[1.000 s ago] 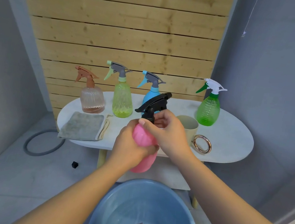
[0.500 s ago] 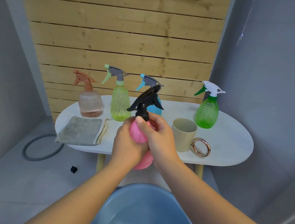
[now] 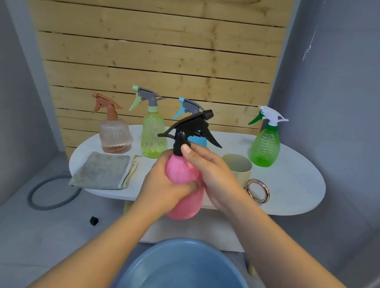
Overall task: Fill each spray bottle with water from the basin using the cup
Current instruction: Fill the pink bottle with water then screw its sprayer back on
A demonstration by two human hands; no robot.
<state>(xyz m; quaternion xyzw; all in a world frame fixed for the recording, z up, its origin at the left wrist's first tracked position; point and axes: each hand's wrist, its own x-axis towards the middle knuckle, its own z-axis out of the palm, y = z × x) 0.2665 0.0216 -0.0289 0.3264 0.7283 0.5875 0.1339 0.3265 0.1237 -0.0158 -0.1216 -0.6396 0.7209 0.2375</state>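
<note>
I hold a pink spray bottle (image 3: 184,187) upright in front of the table edge, above the blue basin (image 3: 187,277). My left hand (image 3: 163,186) wraps its body. My right hand (image 3: 211,173) pinches the collar of its black trigger head (image 3: 192,129). On the white table (image 3: 295,183) stand a brown-topped clear bottle (image 3: 114,133), a yellow-green bottle (image 3: 152,133), a blue bottle (image 3: 189,109) mostly hidden behind the black head, and a green bottle (image 3: 265,144). A beige cup (image 3: 238,169) stands behind my right hand.
A grey folded cloth (image 3: 102,170) lies at the table's left front. A metal ring (image 3: 257,190) lies beside the cup. A grey hose loop (image 3: 52,195) and a small black cap (image 3: 94,220) are on the floor at left. Wooden slats back the table.
The black trigger head has turned on the pink bottle, its nozzle swinging round. Both hands keep their hold on the bottle.
</note>
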